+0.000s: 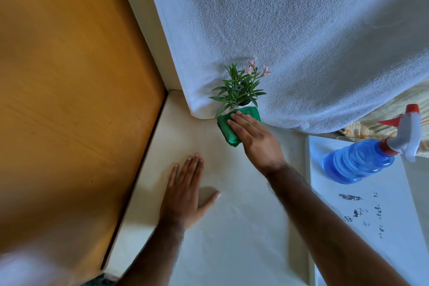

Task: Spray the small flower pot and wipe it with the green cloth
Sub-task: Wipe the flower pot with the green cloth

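Two hands: left hand [185,195] flat, splayed; right hand [257,139], also flat, presses one green cloth [228,131] against one flower pot [242,107].

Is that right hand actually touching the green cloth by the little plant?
Touching. The head view shows the right hand with straight fingers lying flat on the green cloth, no gap between them.

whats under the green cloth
The small flower pot: only a sliver of its white rim shows below the leaves. The green cloth, pressed on by the right hand, hides the rest of it.
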The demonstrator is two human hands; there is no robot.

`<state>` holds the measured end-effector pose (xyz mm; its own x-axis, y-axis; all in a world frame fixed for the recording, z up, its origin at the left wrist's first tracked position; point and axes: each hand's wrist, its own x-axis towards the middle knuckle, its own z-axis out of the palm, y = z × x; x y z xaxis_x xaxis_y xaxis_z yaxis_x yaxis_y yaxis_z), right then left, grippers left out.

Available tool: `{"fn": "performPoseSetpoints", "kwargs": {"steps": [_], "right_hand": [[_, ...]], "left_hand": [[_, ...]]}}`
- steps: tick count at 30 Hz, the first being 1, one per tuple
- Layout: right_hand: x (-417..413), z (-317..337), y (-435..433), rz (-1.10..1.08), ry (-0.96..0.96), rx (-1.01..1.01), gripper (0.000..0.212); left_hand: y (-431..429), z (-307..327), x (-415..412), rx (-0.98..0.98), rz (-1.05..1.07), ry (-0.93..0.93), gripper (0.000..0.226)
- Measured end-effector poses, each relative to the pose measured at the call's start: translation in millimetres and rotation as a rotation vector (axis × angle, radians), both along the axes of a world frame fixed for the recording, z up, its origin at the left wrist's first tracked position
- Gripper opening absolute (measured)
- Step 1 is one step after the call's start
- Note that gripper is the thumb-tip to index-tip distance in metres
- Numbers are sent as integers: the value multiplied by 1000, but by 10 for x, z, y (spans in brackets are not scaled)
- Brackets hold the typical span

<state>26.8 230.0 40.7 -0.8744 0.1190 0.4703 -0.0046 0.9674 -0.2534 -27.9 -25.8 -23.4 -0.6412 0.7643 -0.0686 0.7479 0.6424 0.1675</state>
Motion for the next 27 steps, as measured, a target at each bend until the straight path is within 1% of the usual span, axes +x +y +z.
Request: {"fn": "performPoseSetpoints", "kwargs": {"steps": [5, 11, 14, 15, 17, 19, 23, 25, 27], "right_hand": [[67, -49, -2, 5, -66, 5, 43], [-8, 161, 64, 40, -22, -11, 43], [17, 125, 76, 36, -49, -18, 38], [45, 93, 65, 24, -68, -32, 39], [108, 47, 32, 7, -113, -72, 47], [140, 32, 21, 1, -114, -84, 51], [64, 129, 29, 19, -41, -50, 42], [5, 164, 22, 40, -58, -43, 46], [2, 119, 28, 51, -95, -48, 44]], "left_hand": [[-4, 13, 2, 17, -5, -2, 101], [6, 42, 8, 17, -1, -14, 101], [1, 38, 15, 15, -4, -16, 101], [-2, 37, 15, 13, -3, -15, 101], [-1, 36, 13, 25, -5, -11, 100], [1, 37, 11, 35, -8, -12, 100], [5, 37, 2, 15, -5, -14, 101], [-5, 33, 8, 17, -4, -20, 102], [-8, 34, 12, 29, -3, -20, 101]]}}
